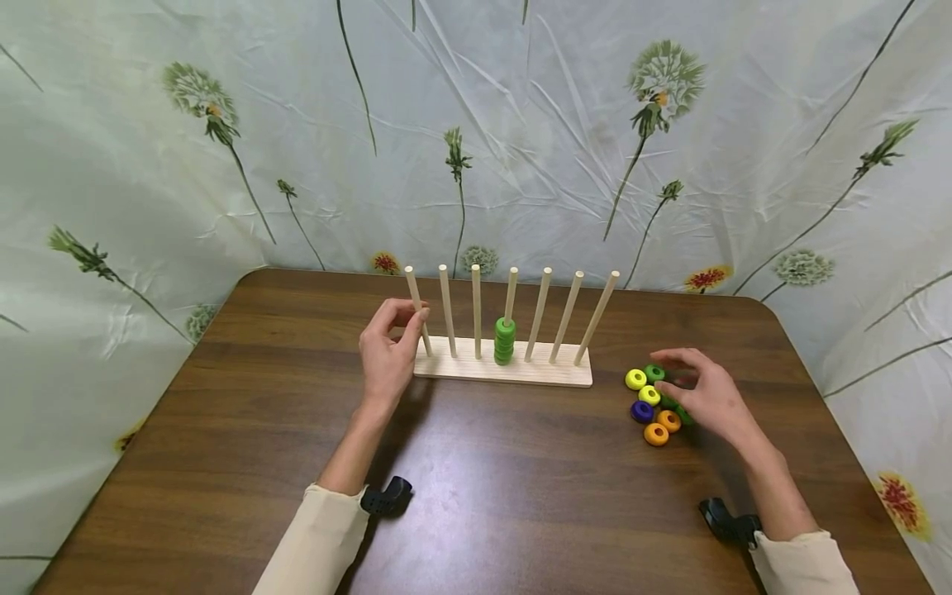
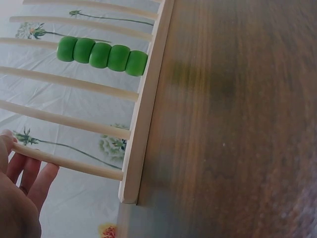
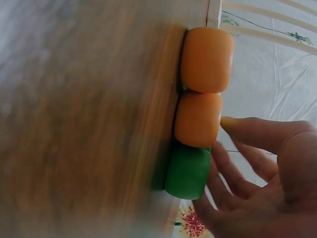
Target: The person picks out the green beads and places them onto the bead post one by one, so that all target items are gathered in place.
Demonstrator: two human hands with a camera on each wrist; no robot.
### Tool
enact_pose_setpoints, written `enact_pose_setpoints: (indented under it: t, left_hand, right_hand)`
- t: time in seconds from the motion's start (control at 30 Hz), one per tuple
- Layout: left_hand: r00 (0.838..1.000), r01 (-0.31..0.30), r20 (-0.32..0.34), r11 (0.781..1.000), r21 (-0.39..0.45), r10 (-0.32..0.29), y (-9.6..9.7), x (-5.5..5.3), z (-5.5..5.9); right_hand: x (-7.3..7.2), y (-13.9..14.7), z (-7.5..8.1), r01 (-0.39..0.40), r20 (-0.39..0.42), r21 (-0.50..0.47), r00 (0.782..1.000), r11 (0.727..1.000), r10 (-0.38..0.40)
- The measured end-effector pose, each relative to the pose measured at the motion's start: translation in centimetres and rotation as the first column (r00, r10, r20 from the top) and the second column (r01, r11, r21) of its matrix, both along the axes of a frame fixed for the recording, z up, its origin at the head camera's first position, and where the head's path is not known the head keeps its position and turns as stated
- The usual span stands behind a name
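A pale wooden rack [image 1: 535,376] with several upright pegs stands at the table's middle. My left hand [image 1: 387,355] holds the leftmost peg [image 1: 413,289] between thumb and fingers; the left wrist view shows fingers around that peg [image 2: 74,166]. Several green beads [image 1: 505,340] are stacked on the middle peg. To the right of the rack, my right hand [image 1: 710,397] hovers at a cluster of loose beads, thumb and fingers apart. Among these are yellow beads [image 1: 635,379], a dark blue bead [image 1: 642,411], orange beads [image 1: 656,435] and a green bead [image 1: 654,373]; the hand partly hides others.
The brown wooden table [image 1: 506,496] carries the rack and the beads. Behind it hangs a pale curtain [image 1: 521,165] with a dandelion pattern. Each wrist wears a black strapped device, such as the one on the left [image 1: 387,497].
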State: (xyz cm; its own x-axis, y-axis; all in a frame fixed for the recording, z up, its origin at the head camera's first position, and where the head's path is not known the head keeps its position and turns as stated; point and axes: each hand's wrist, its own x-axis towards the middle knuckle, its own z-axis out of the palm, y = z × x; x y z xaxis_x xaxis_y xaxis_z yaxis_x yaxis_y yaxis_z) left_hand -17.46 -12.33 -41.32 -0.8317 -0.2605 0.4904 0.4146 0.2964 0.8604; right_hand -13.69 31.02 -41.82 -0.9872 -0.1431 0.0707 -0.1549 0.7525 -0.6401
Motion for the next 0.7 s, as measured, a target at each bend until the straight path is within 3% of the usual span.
enact_pose_setpoints:
  t: [0.33, 0.7]
  left_hand:
    - [1.0, 0.004, 0.002, 1.0, 0.002, -0.004, -0.08, 0.1, -0.04]
    - [1.0, 0.0, 0.007, 1.0, -0.012, 0.0, -0.04, 0.03, 0.01]
  right_hand:
    - [-0.47, -0.31, -0.39, 0.001, 0.094, 0.01, 0.996, 1.0, -0.002]
    - [-0.58, -0.33, -0.32, -0.001, 0.126, 0.011, 0.992, 1.0, 0.0]
